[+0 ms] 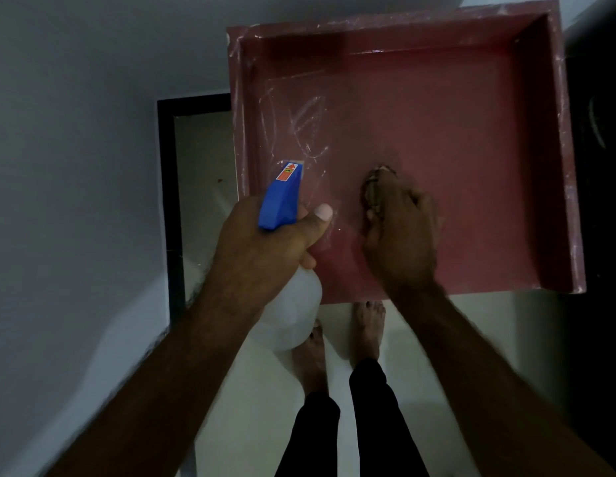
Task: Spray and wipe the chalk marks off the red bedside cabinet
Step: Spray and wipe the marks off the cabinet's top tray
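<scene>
Left hand (265,242) grips the spray bottle (282,201), nozzle over the red cabinet (437,115) top near the chalk marks (306,125). Right hand (399,232) curls around what looks like a cloth (372,191), pressed onto the cabinet just right of the marks.

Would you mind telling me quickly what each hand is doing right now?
Left hand: grips the spray bottle.
Right hand: holds a cloth pressed against the red cabinet top.
</scene>
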Action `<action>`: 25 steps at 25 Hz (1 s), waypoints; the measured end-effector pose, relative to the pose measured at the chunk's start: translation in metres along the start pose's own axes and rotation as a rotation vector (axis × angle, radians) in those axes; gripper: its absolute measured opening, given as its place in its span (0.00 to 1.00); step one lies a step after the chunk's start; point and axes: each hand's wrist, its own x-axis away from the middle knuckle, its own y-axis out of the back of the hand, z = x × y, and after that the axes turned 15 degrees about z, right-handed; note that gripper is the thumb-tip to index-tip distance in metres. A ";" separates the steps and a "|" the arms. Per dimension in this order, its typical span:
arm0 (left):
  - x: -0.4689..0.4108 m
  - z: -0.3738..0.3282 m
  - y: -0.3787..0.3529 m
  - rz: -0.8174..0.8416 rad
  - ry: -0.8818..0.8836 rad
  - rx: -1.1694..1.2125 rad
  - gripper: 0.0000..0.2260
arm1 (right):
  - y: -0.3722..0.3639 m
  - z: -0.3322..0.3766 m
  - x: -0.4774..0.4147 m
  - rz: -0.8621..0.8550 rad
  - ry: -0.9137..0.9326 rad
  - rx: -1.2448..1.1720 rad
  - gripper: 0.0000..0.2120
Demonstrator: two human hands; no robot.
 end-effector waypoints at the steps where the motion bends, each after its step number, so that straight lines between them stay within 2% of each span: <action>1: 0.002 0.001 -0.001 -0.002 0.003 -0.008 0.15 | -0.003 0.007 0.005 0.003 0.011 -0.006 0.30; 6: 0.010 0.005 -0.005 0.016 0.032 -0.012 0.14 | -0.004 0.012 0.030 0.102 0.312 0.086 0.26; 7: 0.012 0.006 -0.005 0.015 0.021 -0.011 0.13 | -0.001 0.004 0.030 0.097 0.283 0.099 0.27; 10: 0.016 0.010 -0.006 -0.010 -0.005 -0.006 0.13 | 0.002 -0.011 0.027 0.006 -0.008 0.023 0.32; 11: 0.017 0.012 -0.007 -0.015 -0.004 -0.006 0.13 | 0.000 -0.005 0.030 -0.025 -0.048 0.001 0.32; 12: 0.018 0.015 -0.008 -0.016 0.003 -0.010 0.14 | -0.005 0.004 0.035 -0.036 -0.025 -0.003 0.31; 16: 0.030 0.024 -0.016 -0.003 0.019 0.006 0.14 | -0.015 0.009 0.053 0.089 0.295 0.105 0.24; 18: 0.037 0.027 -0.018 -0.003 0.015 0.016 0.12 | -0.009 -0.007 0.052 0.081 0.268 0.112 0.25; 21: 0.043 0.034 -0.020 -0.022 0.017 0.019 0.14 | -0.004 -0.018 0.052 -0.024 0.011 0.026 0.31; 22: 0.044 0.036 -0.021 -0.027 0.021 0.013 0.15 | -0.007 -0.012 0.056 -0.033 -0.007 0.025 0.30; 25: 0.048 0.043 -0.024 -0.036 0.028 0.023 0.13 | -0.022 0.006 0.072 0.067 0.208 0.097 0.29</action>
